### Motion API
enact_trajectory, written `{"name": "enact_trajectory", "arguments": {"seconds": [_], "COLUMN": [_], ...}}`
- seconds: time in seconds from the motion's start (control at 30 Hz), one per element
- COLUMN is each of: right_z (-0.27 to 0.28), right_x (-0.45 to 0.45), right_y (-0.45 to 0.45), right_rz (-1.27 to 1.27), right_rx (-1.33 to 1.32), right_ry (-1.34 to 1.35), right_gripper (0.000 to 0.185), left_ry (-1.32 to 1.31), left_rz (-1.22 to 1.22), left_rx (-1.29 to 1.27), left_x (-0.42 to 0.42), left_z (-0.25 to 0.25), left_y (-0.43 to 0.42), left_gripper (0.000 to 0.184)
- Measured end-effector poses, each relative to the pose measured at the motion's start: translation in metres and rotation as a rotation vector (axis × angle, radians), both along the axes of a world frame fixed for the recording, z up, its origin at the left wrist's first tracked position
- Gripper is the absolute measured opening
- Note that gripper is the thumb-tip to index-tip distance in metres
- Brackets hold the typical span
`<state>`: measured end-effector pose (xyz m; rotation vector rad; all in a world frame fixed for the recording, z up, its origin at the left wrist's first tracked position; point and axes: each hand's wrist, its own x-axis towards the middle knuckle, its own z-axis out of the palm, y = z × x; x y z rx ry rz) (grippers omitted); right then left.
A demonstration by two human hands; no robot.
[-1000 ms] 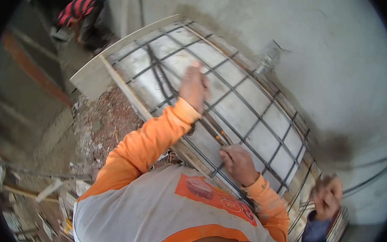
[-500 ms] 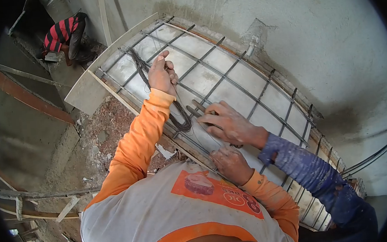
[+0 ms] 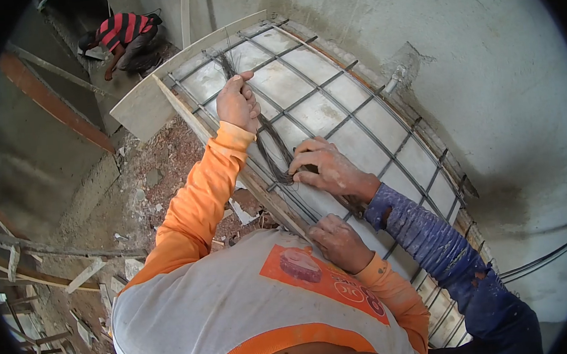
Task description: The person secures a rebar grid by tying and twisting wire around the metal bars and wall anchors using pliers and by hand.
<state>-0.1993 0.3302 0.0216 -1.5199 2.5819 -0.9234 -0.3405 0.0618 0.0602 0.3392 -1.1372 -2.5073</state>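
Observation:
My left hand (image 3: 238,105) is closed, thumb and fingers pinched at a bundle of dark tie wire (image 3: 272,150). The wire fans out in loose ends above the hand and runs down in a long loop below it. Close to my chest, my right hand (image 3: 339,242) is curled at the near edge of a grid of steel rebar (image 3: 352,113); whatever its fingers grip is hidden. Between my hands, a co-worker's hand (image 3: 333,168) in a blue sleeve touches the lower bend of the wire bundle. A dark tool at that hand is mostly covered.
The rebar lies over a pale panel with wooden edge boards (image 3: 189,121). A grey wall (image 3: 467,62) with a short pipe stub (image 3: 394,80) rises beyond it. Rubble (image 3: 168,156) covers the ground at left. Another person (image 3: 127,39) in a striped shirt crouches at the back left.
The co-worker's hand has moved to the bend of the wire, and its dark tool is now less visible. My left hand stays closed at the wire; my view has shifted slightly.

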Motion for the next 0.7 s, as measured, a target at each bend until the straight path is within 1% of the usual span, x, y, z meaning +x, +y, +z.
{"name": "enact_trajectory", "arguments": {"seconds": [0.17, 0.3, 0.37, 0.4, 0.47, 0.53, 0.6, 0.7], "right_z": [-0.001, 0.012, 0.007, 0.0, -0.015, -0.008, -0.005, -0.002], "right_x": [0.0, -0.005, -0.001, 0.001, 0.005, 0.008, 0.01, 0.011], "right_y": [0.002, 0.003, 0.004, 0.004, 0.002, -0.002, -0.002, -0.002], "right_rz": [0.056, 0.117, 0.035, 0.037, -0.11, -0.134, -0.196, -0.237], "right_rx": [0.004, 0.035, 0.031, 0.03, -0.104, -0.118, -0.077, -0.076], "right_ry": [-0.026, -0.016, -0.058, -0.051, -0.046, -0.007, -0.118, -0.178], "right_gripper": [0.017, 0.014, 0.009, 0.009, 0.005, 0.012, 0.013, 0.013], "left_ry": [-0.003, -0.003, 0.023, 0.03, 0.067, 0.078, 0.082, 0.104], "left_rz": [0.007, 0.008, 0.028, 0.03, 0.078, 0.083, 0.084, 0.081], "left_rx": [0.033, 0.035, 0.03, 0.028, 0.091, 0.1, 0.106, 0.098], "left_x": [0.004, 0.004, 0.007, 0.006, 0.004, 0.003, 0.003, 0.0], "left_z": [-0.001, -0.001, 0.0, 0.001, 0.003, 0.004, 0.002, 0.001], "left_y": [-0.008, -0.006, -0.005, -0.005, -0.008, -0.007, -0.005, -0.003], "left_gripper": [0.018, 0.018, 0.018, 0.018, 0.019, 0.019, 0.019, 0.019]}}
